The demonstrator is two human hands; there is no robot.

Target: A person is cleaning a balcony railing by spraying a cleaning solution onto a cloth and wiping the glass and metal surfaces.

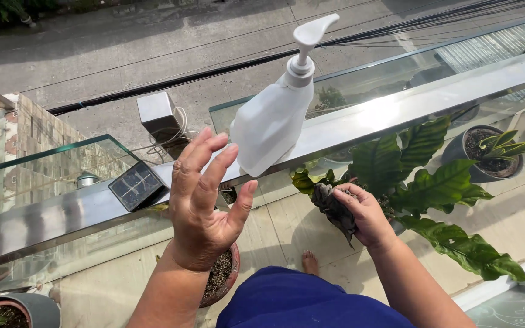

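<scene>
Outdoor balcony w/ pale tiled floor (274, 225), strong sun, street far below past the barrier. Left hand (205, 200) is raised, palm up-ish, fingers spread and released, gripping nothing; just beyond its fingertips a white pump bottle (271, 121) stands tilted on the steel top rail (396, 106) — can't tell if fingertips touch it or sit just short. Right hand (363, 212) is closed around a dark withered leaf (335, 209), pinching it at the near side of a big-leaved green plant (432, 188) whose foliage spreads out past that hand and to its right. Rail runs diagonally across, in front of both hands, w/ glass panels (50, 164) under it. On the rail, to the left of the left hand, lies a small dark solar panel (136, 185); beyond it a grey box (158, 114) w/ a coiled white cable. Below the left wrist sits a reddish pot (223, 276) of dry soil; another dark pot (487, 152) w/ soil stands far right, beyond the right hand. A bare foot (310, 262) shows on the floor btwn the two forearms, above a blue garment (299, 300). Open floor lies btwn the hands; the rail edge and glass close off the far side, leaves crowd the right.
</scene>
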